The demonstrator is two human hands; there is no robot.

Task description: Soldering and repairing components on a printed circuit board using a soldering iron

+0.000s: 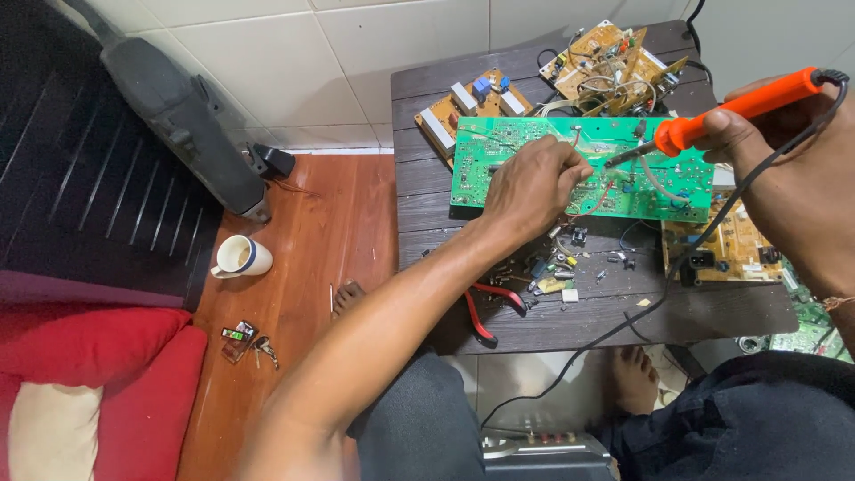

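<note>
Two hands work over the green rectangular circuit board [534,160] lying on the dark wooden table [427,214] in the upper middle of the frame. Your left hand [533,183] rests on the board, fingertips pinched shut on something too small to tell. Your right hand [793,169], at the right edge, grips the orange-handled soldering iron [739,109], its tip touching the board just beside your left fingers.

A white mug [240,257] and keys [252,344] lie on the wooden floor [303,267] beside a red cushion [98,374].
</note>
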